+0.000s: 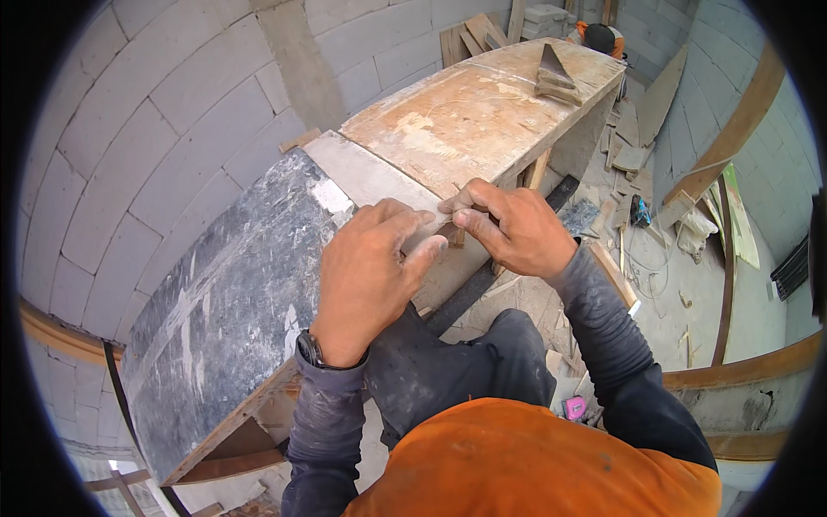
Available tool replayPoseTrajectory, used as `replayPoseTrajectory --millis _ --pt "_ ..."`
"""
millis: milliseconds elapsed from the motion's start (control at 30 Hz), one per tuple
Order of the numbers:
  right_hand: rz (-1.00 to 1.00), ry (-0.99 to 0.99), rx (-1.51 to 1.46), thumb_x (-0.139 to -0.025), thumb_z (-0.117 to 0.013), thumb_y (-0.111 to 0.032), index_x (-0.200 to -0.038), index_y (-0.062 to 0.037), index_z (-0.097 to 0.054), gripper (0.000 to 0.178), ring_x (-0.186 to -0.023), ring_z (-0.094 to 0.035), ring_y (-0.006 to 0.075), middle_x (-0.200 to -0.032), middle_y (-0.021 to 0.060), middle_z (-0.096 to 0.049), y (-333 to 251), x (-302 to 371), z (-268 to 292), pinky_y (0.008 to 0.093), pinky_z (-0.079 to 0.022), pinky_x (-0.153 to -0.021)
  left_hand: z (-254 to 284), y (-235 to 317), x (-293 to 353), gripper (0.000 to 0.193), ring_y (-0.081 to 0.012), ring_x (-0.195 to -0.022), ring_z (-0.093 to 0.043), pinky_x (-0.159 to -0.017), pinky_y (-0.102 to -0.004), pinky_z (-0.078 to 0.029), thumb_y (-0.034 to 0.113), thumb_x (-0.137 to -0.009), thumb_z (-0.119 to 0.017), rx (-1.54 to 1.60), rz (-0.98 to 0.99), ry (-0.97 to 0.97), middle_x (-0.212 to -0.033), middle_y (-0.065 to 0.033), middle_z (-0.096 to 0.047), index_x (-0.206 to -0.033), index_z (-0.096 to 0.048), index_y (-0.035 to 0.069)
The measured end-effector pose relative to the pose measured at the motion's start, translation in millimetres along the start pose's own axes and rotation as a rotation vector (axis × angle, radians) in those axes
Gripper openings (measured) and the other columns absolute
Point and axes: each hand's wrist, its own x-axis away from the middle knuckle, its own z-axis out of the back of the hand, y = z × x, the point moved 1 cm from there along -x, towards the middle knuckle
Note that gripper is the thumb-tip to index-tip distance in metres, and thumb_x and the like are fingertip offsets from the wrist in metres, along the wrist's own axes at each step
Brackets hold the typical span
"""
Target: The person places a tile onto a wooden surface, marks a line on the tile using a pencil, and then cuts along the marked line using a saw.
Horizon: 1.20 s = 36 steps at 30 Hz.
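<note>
My left hand (366,271), with a dark watch at its wrist, is held over the near edge of the long work surface, thumb and fingers bent toward my right hand (517,228). The tips of both hands meet around something small and pale that the fingers mostly hide. My right hand pinches it between thumb and forefinger. Just beneath my hands runs a grey strip (362,168) between a worn plywood sheet (431,121) and a dark, scuffed panel (224,284).
A wooden piece with an upright triangular part (556,79) rests on the far plywood. Beyond bends a person in orange (603,39). Wood scraps (633,159), a blue-and-black tool (640,212) and a pink tape measure (575,407) lie below to the right. Block walls (207,95) enclose the place.
</note>
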Motion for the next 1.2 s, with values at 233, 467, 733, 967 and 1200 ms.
replayPoseTrajectory --millis 233,467,733,967,1200 --pt "0.114 0.085 0.000 -0.104 -0.065 -0.027 -0.113 -0.0101 -0.066 0.020 -0.075 -0.071 0.0390 -0.079 0.0165 -0.071 8 0 -1 0.0466 -0.054 -0.066 -17 8 -18 0.014 -0.0323 -0.082 -0.068 -0.074 -0.0402 -0.053 0.012 -0.085 -0.080 0.014 0.076 -0.048 -0.090 -0.0124 -0.070 -0.097 -0.077 0.004" --pt "0.174 0.114 -0.061 -0.101 -0.067 -0.028 -0.108 -0.0101 -0.065 0.019 -0.070 -0.070 0.0393 -0.077 0.0160 -0.071 18 2 -5 0.0476 -0.053 -0.062 -22 5 -10 0.008 -0.0333 -0.080 -0.065 -0.070 -0.0442 -0.050 0.009 -0.087 -0.078 -0.139 -0.107 -0.043 -0.087 -0.0100 -0.067 -0.094 -0.073 0.007" --pt "0.176 0.303 -0.275 -0.094 -0.078 -0.014 -0.107 -0.0068 -0.075 0.015 -0.088 -0.079 0.0263 -0.107 0.0089 -0.080 34 6 -32 0.0334 -0.061 -0.072 -16 6 13 0.019 -0.0297 -0.085 -0.068 -0.072 -0.0396 -0.052 -0.001 -0.081 -0.079 -0.330 -0.215 0.091 -0.097 -0.0086 -0.072 -0.096 -0.070 0.007" --pt "0.231 0.422 -0.330 -0.088 -0.081 -0.006 -0.102 -0.0040 -0.075 0.015 -0.095 -0.079 0.0274 -0.110 0.0108 -0.080 33 5 -51 0.0339 -0.063 -0.077 -22 -9 33 0.026 -0.0290 -0.088 -0.068 -0.074 -0.0391 -0.053 0.001 -0.080 -0.083 -0.350 -0.187 0.161 -0.100 -0.0077 -0.072 -0.101 -0.068 0.008" --pt "0.226 0.396 -0.367 -0.089 -0.080 -0.004 -0.099 -0.0020 -0.073 0.012 -0.095 -0.080 0.0282 -0.108 0.0132 -0.080 35 9 -48 0.0339 -0.062 -0.078 -23 -6 27 0.017 -0.0295 -0.087 -0.067 -0.075 -0.0386 -0.052 0.000 -0.081 -0.079 -0.197 -0.085 0.166 -0.098 -0.0098 -0.071 -0.094 -0.069 0.005"
